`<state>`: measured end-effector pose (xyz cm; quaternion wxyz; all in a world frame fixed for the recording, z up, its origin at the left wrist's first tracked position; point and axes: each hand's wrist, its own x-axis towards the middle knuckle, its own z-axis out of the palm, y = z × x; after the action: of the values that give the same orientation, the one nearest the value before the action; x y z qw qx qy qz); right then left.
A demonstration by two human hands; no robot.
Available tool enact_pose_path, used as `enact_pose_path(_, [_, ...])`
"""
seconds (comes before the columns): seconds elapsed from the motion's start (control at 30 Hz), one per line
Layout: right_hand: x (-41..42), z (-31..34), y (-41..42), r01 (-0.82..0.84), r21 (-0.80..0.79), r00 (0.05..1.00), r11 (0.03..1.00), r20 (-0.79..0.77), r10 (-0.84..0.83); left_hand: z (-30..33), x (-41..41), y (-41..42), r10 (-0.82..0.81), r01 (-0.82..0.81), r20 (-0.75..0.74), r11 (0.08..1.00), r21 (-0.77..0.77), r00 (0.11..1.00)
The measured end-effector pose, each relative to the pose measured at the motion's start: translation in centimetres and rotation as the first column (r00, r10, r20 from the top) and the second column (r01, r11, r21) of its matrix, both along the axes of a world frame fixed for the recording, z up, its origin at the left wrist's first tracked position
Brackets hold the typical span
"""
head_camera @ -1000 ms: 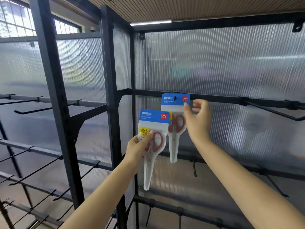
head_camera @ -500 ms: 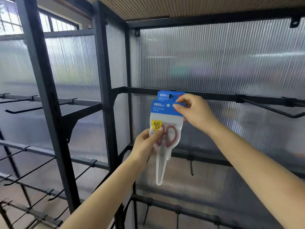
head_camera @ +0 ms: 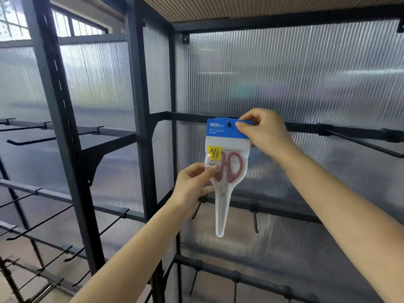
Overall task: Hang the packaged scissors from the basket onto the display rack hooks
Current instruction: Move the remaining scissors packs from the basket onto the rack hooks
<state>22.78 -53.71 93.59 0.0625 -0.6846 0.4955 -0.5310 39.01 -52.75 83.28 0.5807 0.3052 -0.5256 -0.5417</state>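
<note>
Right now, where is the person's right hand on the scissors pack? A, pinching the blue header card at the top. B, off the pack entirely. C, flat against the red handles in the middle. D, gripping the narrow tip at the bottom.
A: the right hand pinches the blue header card of the scissors pack beside its hang hole, up at the black rail, while the left hand holds the pack's lower left edge.

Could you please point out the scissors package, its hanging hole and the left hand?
scissors package (head_camera: 227,147): head view, clear pouch front.
hanging hole (head_camera: 228,124): head view, blue header card.
left hand (head_camera: 192,184): head view, back of hand.
</note>
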Motion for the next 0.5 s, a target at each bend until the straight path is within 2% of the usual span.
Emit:
enact_pose_path(0.17, [-0.1,-0.8,-1.6,0.063,-0.041,0.997,0.997,-0.045,-0.065,-0.5,-0.4,-0.8,0.088,-0.088,0.034,0.996,0.013,0.996])
enact_pose_path(0.3, [-0.3,-1.7,-2.5,0.118,-0.146,0.986,0.982,-0.103,-0.134,-0.4,-1.3,-2.2,0.158,-0.158,0.016,0.985,0.072,0.987])
enact_pose_path(0.5, [-0.5,-2.4,-3.1,0.175,-0.289,0.922,0.941,-0.287,-0.26,-0.1,-2.9,-4.6,0.232,-0.235,0.031,0.962,0.14,0.972])
